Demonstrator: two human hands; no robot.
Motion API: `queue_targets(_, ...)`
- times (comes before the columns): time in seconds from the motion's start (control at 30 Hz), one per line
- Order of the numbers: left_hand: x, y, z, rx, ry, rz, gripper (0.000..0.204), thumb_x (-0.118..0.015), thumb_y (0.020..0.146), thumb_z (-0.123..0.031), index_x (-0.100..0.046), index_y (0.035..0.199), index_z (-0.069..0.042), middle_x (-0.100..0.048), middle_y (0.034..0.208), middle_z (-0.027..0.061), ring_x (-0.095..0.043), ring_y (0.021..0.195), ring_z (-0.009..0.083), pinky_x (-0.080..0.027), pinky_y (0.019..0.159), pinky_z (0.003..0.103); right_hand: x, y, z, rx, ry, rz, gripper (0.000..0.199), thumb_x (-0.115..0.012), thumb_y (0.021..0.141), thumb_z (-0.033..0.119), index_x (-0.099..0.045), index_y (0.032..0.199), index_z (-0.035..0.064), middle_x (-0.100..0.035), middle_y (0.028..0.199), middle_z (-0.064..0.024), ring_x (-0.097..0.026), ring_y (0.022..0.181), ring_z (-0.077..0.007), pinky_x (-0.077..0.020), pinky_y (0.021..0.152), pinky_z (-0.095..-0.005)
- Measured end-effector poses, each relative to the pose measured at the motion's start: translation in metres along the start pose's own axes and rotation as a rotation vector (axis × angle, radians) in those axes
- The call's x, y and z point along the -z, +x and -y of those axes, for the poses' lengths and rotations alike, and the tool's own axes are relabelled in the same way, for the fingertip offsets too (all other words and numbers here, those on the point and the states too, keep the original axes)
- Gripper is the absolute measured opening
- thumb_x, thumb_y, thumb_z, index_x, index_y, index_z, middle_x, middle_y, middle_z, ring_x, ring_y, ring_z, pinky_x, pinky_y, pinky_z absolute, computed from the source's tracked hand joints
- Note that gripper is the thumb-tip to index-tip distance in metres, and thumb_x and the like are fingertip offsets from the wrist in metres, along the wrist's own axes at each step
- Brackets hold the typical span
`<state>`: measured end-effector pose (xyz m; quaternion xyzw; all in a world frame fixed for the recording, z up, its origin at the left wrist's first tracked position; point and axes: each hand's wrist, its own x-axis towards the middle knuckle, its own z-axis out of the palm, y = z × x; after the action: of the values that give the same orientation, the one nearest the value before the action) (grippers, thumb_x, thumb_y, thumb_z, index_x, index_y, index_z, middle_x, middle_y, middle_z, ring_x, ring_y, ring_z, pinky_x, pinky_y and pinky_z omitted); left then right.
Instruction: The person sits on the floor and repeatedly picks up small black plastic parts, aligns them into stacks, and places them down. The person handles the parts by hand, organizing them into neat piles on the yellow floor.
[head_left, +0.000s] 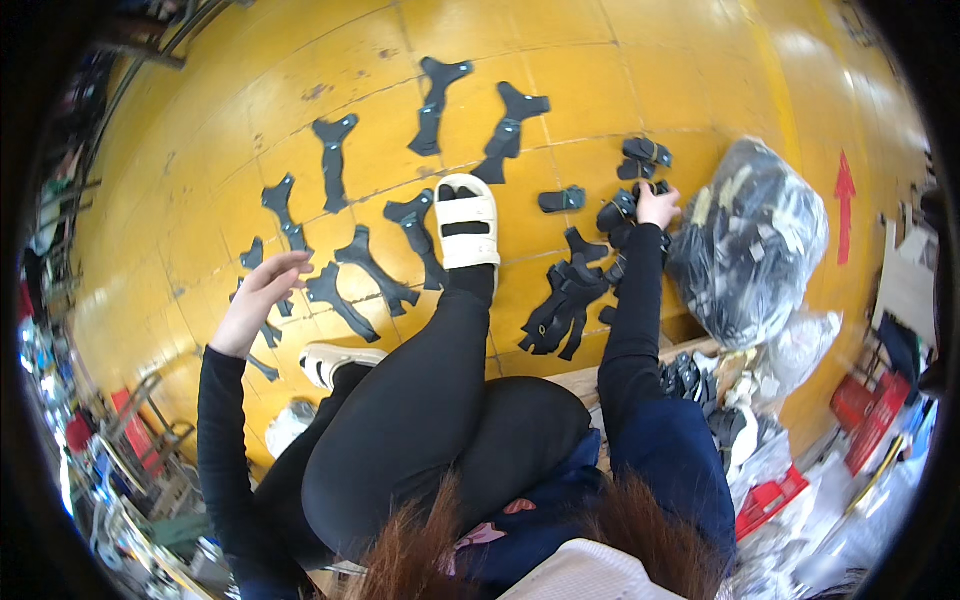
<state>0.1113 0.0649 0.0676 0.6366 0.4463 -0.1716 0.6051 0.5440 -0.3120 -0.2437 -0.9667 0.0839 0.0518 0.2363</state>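
Flat black Y-ended pieces, such as this one (432, 105), lie spread in rows on the yellow floor. My left hand (268, 293) hovers over the left end of the rows, fingers stretched out, holding nothing. At the right, my right hand (657, 207) has its fingers closed on a black folded piece (650, 188), partly hidden by the fingers. Just beyond it sits another black bundle (645, 155), and a small folded one (562, 200) lies to its left. A loose pile of black pieces (568, 300) rests nearer my knees.
A large clear plastic bag (750, 245) full of dark pieces stands right of my right hand. My sandalled foot (467, 222) is planted among the pieces. A red arrow (845, 205) marks the floor at far right. Clutter and a red box (772, 503) sit at lower right.
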Motion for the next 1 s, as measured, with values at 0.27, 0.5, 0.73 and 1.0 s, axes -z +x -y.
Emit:
queue_targets(0.27,-0.018,0.008,0.016,-0.032,-0.237,0.019,0.036,-0.049,0.096,-0.021,-0.05,0.127,-0.002,-0.058,0.121,0.0066,-0.054,0.106,0.0129,-0.041,0.094,0.026,0.033,-0.056,0.059,-0.001,0.805,0.211,0.027,-0.063,0.082,0.013,-0.054,0.104,0.0001,-0.053,0.095,-0.0069,-0.051,0.087,-0.0141,-0.0416,0.08,-0.026)
queue_targets(0.5,-0.148,0.078,0.004,-0.099,-0.787,0.195,0.048,-0.051,0.096,-0.03,-0.04,0.137,-0.009,-0.051,0.13,0.0049,-0.05,0.116,0.014,-0.038,0.099,0.031,0.081,-0.223,0.159,0.282,0.885,1.119,0.03,-0.054,0.086,0.001,-0.052,0.116,0.001,-0.051,0.104,-0.0016,-0.051,0.089,-0.0085,-0.0406,0.081,-0.0213)
queue_targets(0.73,-0.149,0.079,0.022,-0.108,-1.13,0.1,0.047,-0.049,0.098,-0.027,-0.034,0.139,-0.009,-0.05,0.119,0.0015,-0.05,0.111,0.0088,-0.044,0.096,0.028,0.076,-0.271,0.187,1.025,0.521,0.94,0.02,-0.063,0.082,-0.002,-0.064,0.101,-0.0004,-0.059,0.093,-0.0079,-0.058,0.083,-0.0146,-0.0465,0.073,-0.0246)
queue_targets(1.0,-0.148,0.102,0.047,-0.295,-0.857,0.031,0.06,-0.058,0.093,-0.026,-0.028,0.139,0.0,-0.055,0.109,0.0077,-0.052,0.094,0.0102,-0.045,0.081,0.025,0.055,-0.284,0.207,0.921,0.463,0.972,0.009,-0.062,0.08,-0.003,-0.061,0.088,-0.0027,-0.06,0.084,-0.0084,-0.058,0.073,-0.0162,-0.0471,0.068,-0.0263)
